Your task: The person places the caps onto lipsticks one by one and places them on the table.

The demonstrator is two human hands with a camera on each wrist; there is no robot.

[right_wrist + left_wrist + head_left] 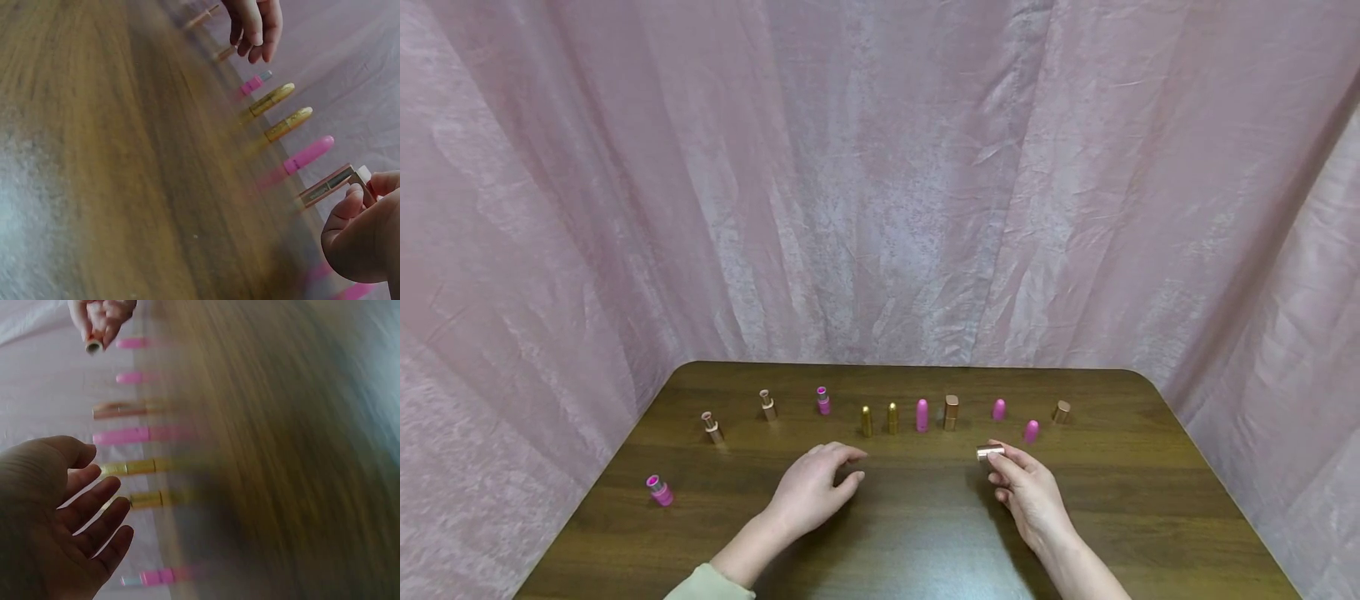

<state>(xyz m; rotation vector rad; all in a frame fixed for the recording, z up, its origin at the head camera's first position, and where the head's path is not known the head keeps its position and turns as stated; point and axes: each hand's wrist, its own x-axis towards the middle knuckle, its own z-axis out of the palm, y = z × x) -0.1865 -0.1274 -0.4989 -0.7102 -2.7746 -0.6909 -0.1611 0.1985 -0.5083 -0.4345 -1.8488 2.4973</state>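
My right hand pinches a shiny rose-gold lipstick cap between thumb and fingers, above the table. The cap lies sideways, and its hollow end shows in the left wrist view. My left hand hovers over the table with fingers loosely bent, holding nothing. Beyond the hands stand capped lipsticks in a row: two gold ones, a pink one and a rose-gold one. On the left are uncapped bases, two rose-gold and two pink.
Two pink caps and a rose-gold cap stand at the back right. The brown wooden table has rounded far corners. Pink velvety curtains hang behind it and on both sides.
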